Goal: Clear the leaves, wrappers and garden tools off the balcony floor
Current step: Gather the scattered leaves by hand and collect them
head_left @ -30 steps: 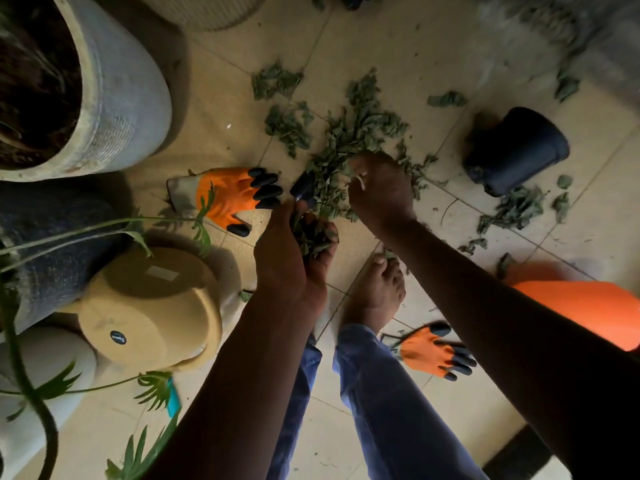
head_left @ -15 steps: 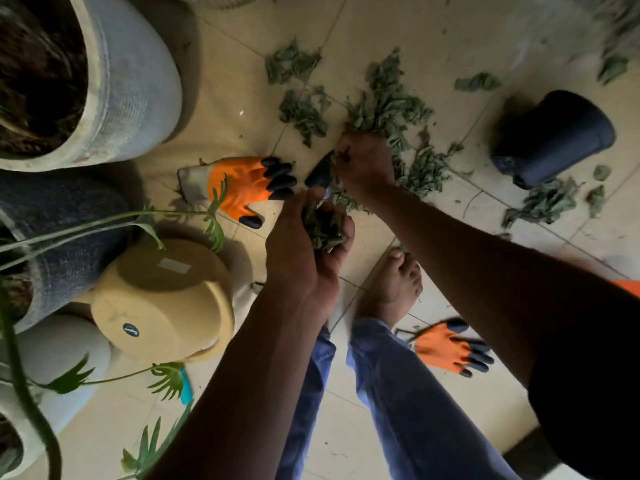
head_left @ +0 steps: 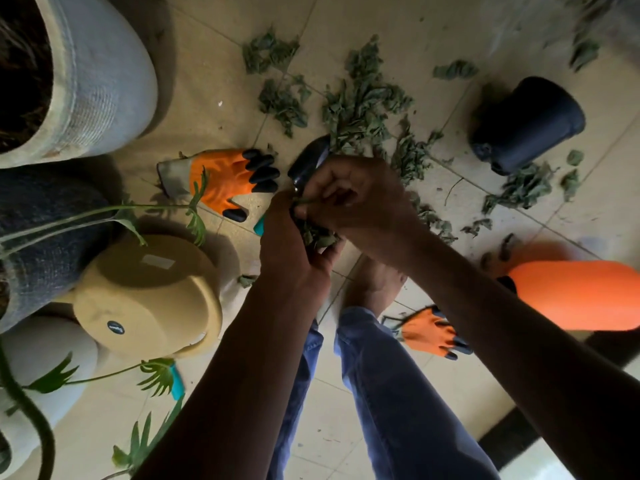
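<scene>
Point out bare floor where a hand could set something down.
Bare tiles between the big grey pot and the leaves; also at bottom, between the tan pot and the jeans. Crowded: around both hands, the glove and black pot.

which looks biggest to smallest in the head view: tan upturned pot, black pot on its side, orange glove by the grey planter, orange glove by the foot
1. tan upturned pot
2. black pot
3. orange glove by the grey planter
4. orange glove by the foot, partly hidden by the right arm, so unsure
</scene>
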Demonstrator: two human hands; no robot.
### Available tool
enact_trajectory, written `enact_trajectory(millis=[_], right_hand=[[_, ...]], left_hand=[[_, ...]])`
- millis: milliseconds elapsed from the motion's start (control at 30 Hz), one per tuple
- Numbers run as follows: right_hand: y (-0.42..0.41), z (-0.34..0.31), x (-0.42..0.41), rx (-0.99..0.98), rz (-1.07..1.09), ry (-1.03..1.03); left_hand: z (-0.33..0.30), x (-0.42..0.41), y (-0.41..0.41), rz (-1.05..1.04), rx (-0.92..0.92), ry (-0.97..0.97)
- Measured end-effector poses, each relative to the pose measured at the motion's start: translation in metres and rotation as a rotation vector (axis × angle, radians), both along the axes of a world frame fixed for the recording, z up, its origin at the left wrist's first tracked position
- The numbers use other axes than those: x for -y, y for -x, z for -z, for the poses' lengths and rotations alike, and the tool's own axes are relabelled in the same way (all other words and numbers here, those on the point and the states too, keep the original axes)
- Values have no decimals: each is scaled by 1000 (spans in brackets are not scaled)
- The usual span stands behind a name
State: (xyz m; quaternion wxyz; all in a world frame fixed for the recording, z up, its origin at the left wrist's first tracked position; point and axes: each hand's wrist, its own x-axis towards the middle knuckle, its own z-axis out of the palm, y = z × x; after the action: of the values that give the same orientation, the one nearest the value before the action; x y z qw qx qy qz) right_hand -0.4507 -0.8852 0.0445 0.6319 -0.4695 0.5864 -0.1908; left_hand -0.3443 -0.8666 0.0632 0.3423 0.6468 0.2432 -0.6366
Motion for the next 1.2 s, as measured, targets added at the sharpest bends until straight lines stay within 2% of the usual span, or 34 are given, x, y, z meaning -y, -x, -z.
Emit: enact_trajectory(millis=[67, 167, 267, 333, 367, 500, 600, 700, 867, 967, 1100, 1200], right_hand=[[-1, -7, -6, -113, -121, 187], [-3, -9, -12, -92, -208, 417], [0, 4, -18, -39, -76, 406], [5, 29, -19, -183, 51, 347], [7, 46, -19, -303, 48, 319], [9, 118, -20, -656, -346, 209], [-8, 152, -26, -740, -579, 254], [-28, 168, -29, -807, -673, 309], [-37, 178, -37, -795, -519, 263], [-33, 171, -40, -669, -267, 120], [-22, 123, -26, -413, 74, -21], [-15, 64, -16, -98, 339, -129]], left_hand=[[0, -1, 0, 25, -27, 29], [1, 0, -5, 15, -55, 75], [3, 0, -11, -34, -8, 25], [4, 0, -17, -71, 6, -52], [4, -1, -20, -81, 7, -72], [8, -4, -27, -52, 10, -89], [11, -7, -33, -46, -12, -81], [10, -8, -40, -47, -25, -80], [8, -10, -48, -101, -57, -65], [8, -12, -48, -90, -70, -31], [7, -17, -46, -72, -68, -2], [6, -21, -47, -77, -47, 12]])
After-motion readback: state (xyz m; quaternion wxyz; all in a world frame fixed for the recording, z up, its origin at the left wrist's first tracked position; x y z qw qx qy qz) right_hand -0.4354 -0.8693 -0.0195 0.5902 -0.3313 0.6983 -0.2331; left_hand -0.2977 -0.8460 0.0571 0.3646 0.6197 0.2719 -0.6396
